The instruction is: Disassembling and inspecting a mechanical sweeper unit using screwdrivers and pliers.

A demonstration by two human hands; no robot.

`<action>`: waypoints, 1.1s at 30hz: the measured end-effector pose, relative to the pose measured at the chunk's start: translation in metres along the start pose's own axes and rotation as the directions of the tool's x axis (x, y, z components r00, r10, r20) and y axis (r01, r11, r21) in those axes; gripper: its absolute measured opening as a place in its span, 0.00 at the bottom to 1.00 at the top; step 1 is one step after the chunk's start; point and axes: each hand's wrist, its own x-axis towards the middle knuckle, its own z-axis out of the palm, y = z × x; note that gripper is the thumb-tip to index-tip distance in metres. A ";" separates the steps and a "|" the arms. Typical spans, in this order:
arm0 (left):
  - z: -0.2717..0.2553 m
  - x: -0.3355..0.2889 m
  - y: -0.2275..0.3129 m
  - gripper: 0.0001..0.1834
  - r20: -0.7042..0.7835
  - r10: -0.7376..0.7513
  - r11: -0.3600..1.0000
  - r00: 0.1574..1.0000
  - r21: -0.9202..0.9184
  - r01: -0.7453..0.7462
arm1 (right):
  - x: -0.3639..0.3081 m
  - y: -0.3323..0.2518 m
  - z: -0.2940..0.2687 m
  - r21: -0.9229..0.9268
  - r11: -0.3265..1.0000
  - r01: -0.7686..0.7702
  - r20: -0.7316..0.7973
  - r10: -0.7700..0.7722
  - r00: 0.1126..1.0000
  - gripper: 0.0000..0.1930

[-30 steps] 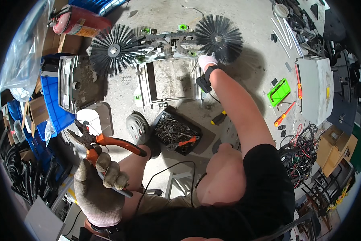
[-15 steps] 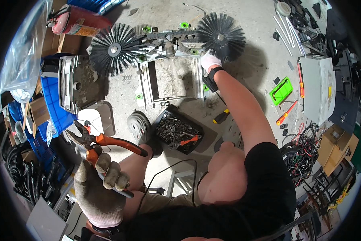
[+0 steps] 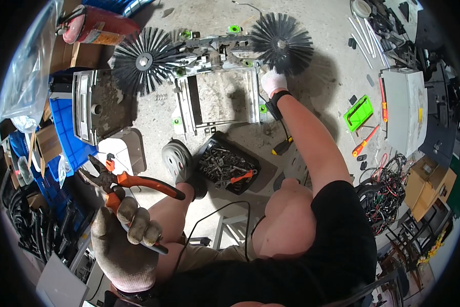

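The gloved right hand (image 3: 274, 82) has reached farther up, now grasping the grey metal frame (image 3: 217, 94) beside the black round bristle brush (image 3: 282, 43); the gloved left hand (image 3: 123, 240) clenches orange-handled pliers (image 3: 118, 180), whose jaws could snag if swung.

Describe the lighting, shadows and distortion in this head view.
Head view: bright, even daylight on the concrete floor; soft shadow beside the right brush; fisheye bends edges, black corners; left hand with pliers looms large and sharp.
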 end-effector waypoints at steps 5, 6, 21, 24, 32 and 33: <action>0.003 0.000 -0.001 0.17 0.002 0.009 1.000 1.000 0.005 -0.009 | 0.001 -0.006 -0.005 -0.096 0.994 0.058 0.004 -0.058 0.998 0.15; 0.003 0.000 -0.001 0.17 0.001 0.008 1.000 1.000 0.006 -0.008 | 0.003 -0.007 -0.005 -0.014 1.000 -0.012 0.039 0.013 0.999 0.15; -0.002 -0.006 -0.006 0.18 0.015 -0.006 0.999 1.000 -0.038 0.007 | 0.036 -0.022 -0.046 0.157 0.986 -0.062 0.392 -0.004 0.920 0.18; -0.002 -0.006 -0.006 0.18 0.024 -0.016 1.000 1.000 -0.024 0.016 | 0.027 -0.015 -0.033 0.173 0.983 -0.068 0.359 0.001 0.933 0.18; -0.004 -0.008 -0.009 0.17 0.028 -0.017 1.000 0.999 -0.016 0.017 | 0.019 -0.004 -0.049 0.071 0.997 0.039 0.029 -0.042 0.999 0.15; -0.003 -0.007 -0.009 0.17 0.030 -0.021 1.000 0.999 -0.015 0.021 | 0.021 0.000 -0.044 0.071 0.997 0.035 0.030 -0.037 0.999 0.15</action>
